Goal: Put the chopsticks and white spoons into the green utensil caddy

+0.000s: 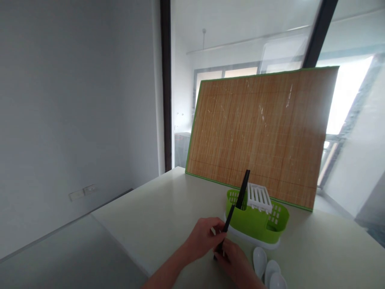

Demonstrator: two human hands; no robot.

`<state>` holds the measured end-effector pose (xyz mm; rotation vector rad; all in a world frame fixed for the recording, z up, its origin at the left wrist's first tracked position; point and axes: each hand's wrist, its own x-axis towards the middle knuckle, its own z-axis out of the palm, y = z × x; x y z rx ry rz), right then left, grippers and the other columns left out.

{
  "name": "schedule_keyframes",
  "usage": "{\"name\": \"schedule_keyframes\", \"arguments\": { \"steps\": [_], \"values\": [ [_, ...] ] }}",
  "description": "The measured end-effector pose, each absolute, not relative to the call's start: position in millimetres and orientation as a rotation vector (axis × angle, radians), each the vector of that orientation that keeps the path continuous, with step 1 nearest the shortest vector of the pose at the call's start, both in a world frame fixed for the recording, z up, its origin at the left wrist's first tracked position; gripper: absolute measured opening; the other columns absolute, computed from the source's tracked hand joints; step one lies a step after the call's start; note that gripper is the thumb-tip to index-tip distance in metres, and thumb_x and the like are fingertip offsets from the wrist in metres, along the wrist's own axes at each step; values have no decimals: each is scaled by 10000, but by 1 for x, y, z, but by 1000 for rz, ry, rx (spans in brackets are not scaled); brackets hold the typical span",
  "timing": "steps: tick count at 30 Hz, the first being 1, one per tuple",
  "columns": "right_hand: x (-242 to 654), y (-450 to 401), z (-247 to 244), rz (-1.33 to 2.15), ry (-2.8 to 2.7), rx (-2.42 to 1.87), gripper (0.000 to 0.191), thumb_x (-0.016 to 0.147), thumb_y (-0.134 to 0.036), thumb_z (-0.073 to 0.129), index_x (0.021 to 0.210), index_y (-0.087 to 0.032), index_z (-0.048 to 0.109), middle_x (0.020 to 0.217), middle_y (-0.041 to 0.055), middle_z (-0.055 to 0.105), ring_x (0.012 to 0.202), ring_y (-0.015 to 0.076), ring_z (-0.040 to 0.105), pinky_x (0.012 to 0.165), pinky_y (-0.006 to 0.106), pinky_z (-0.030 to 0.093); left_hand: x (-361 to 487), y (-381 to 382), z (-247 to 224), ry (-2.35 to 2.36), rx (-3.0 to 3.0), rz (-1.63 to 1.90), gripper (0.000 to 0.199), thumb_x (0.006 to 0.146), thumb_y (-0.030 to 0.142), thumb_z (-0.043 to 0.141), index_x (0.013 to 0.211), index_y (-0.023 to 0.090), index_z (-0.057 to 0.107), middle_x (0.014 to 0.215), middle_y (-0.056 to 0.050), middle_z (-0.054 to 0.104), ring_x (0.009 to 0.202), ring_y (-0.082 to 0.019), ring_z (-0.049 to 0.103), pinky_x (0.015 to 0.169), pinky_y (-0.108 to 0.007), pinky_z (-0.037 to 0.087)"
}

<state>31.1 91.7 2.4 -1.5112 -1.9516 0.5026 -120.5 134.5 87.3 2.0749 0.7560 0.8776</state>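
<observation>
Black chopsticks [225, 230] sit pinched between both my hands low in the view, above the pale counter [168, 208]. My left hand [203, 237] closes its fingers around the lower part of the sticks, and my right hand [231, 259] grips them just below, at the very bottom end; both hands are clamped on the same pair. The long axis of the chopsticks runs from the lower left, at my hands, up and to the right, so the free tip points toward the green caddy [261, 222] and ends near its front rim. I cannot tell whether the tip touches the rim.

A second black stick [243, 189] stands in the caddy, leaning the same way, its top end rising past the white slotted insert [259, 197]. The caddy rests on a white drip tray [255, 240]. White spoons [269, 268] lie on the counter just beside my right hand. Behind the caddy a bamboo mat [258, 132] with a green edge leans upright. I can read no brand, label or writing anywhere.
</observation>
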Motion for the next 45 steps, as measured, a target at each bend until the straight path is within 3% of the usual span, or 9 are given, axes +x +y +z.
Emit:
{"name": "schedule_keyframes", "arguments": {
  "steps": [7, 12, 19, 24, 38, 45],
  "values": [
    [38, 90, 6, 494, -1931, -1624, 361, 793, -205, 480, 1138, -208, 585, 953, 51, 679, 822, 195, 631, 787, 333, 454, -129, 169, 165, 669, 2111, 1243, 197, 811, 356, 621, 862, 182, 698, 819, -12, 704, 756, -135, 632, 710, -236, 501],
    [37, 87, 14, 487, -1962, -1606, 293, 809, -202, 462, 1051, -222, 625, 934, 29, 678, 862, 169, 632, 797, 294, 442, -87, 223, 212, 585, 2044, 1439, 250, 745, 391, 686, 860, 170, 701, 797, -28, 718, 729, -152, 655, 691, -270, 533],
    [35, 88, 8, 395, -2025, -1635, 269, 810, -189, 447, 965, -258, 656, 901, 12, 692, 843, 157, 642, 752, 255, 429, -20, 288, 163, 854, 2297, 1014, 253, 741, 368, 681, 891, 167, 712, 833, -39, 737, 789, -167, 669, 696, -265, 512],
    [35, 88, 4, 406, -2045, -1627, 265, 790, -189, 470, 952, -271, 662, 892, 0, 706, 829, 155, 648, 748, 247, 429, -6, 306, 133, 911, 2297, 893, 273, 738, 374, 685, 897, 154, 715, 838, -52, 742, 795, -172, 678, 665, -253, 497],
    [33, 85, 9, 378, -2076, -1629, 250, 832, -204, 454, 947, -284, 662, 923, -4, 724, 858, 163, 653, 755, 251, 425, 12, 311, 115, 812, 2372, 677, 258, 715, 390, 685, 899, 213, 727, 857, -1, 744, 816, -165, 671, 686, -240, 493],
    [32, 85, 13, 392, -2074, -1646, 264, 813, -190, 457, 928, -282, 676, 914, 1, 731, 847, 172, 664, 743, 258, 431, 7, 304, 115, 797, 2355, 723, 243, 683, 385, 716, 857, 217, 735, 768, 5, 728, 748, -171, 659, 653, -252, 485]
  ]
}}
